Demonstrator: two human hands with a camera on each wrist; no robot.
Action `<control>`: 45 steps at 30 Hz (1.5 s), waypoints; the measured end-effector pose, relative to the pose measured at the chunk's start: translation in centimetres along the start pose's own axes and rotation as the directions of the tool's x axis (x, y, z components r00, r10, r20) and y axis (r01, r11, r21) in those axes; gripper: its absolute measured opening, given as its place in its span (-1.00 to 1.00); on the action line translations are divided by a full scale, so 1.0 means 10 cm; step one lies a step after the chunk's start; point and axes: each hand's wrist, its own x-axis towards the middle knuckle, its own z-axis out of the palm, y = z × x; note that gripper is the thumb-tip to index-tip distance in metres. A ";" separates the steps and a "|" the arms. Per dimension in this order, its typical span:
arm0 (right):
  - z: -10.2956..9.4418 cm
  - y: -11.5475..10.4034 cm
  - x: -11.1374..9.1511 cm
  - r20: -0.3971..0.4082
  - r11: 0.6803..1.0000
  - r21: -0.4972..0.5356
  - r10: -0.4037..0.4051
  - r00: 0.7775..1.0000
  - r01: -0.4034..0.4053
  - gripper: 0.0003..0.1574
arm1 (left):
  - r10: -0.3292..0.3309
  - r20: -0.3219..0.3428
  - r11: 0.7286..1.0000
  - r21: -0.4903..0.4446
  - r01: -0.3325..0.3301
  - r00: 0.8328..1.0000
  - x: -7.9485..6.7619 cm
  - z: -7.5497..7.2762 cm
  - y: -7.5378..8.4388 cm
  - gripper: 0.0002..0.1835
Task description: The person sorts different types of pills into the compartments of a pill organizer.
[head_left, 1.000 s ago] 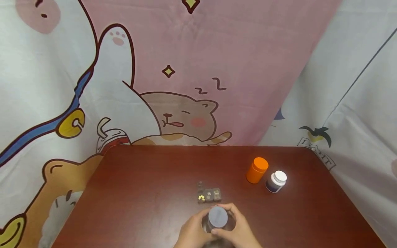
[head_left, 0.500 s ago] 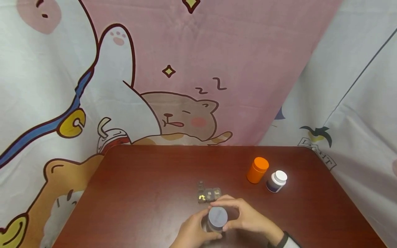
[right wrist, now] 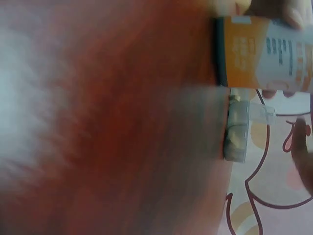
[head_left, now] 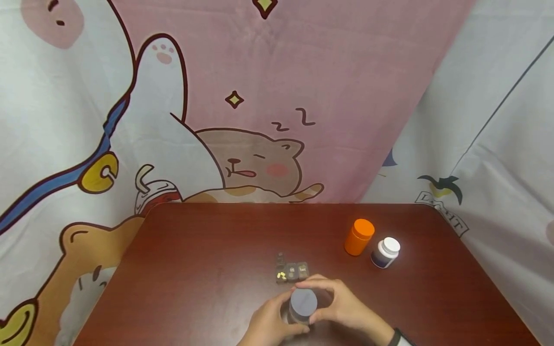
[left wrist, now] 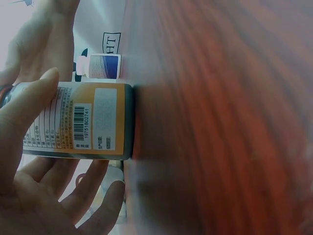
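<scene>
A bottle with a round grey lid (head_left: 304,302) and an orange-and-white label (left wrist: 73,117) stands upright on the table. My left hand (head_left: 269,319) grips its body, thumb across the label and fingers on the opposite side. At the lid is my right hand (head_left: 344,305), its thumb on the near right edge and its fingertips at the far edge. Just beyond the hands lies a small translucent pill organizer (head_left: 292,272). Its left compartment has the flap up and holds several yellow pills (head_left: 281,275). The right wrist view is blurred.
An orange bottle (head_left: 359,237) and a white bottle (head_left: 385,253) with a dark blue label stand at the right of the brown table (head_left: 207,269). A cartoon-printed cloth (head_left: 346,72) hangs behind the table and at its sides.
One second ago my right hand was lower and closer around the lid. It has since swung right, with its wrist now showing. The left hand and the bottle have hardly moved.
</scene>
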 end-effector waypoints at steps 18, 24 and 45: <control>0.09 -0.17 -0.05 -0.048 0.996 -0.079 0.041 0.998 -0.045 -0.05 | -0.010 -0.014 1.000 0.000 0.010 1.000 0.01 0.02 -0.04 -0.21; -0.14 -0.06 0.06 0.180 0.988 0.157 -0.016 0.983 -0.013 -0.14 | -0.023 -0.013 1.000 -0.005 0.023 1.000 0.00 0.03 -0.02 -0.13; 0.53 -0.28 -0.11 -0.447 0.936 -0.126 0.243 0.861 -0.329 -0.16 | -0.033 -0.026 0.999 -0.007 0.033 0.999 0.01 0.03 -0.01 -0.29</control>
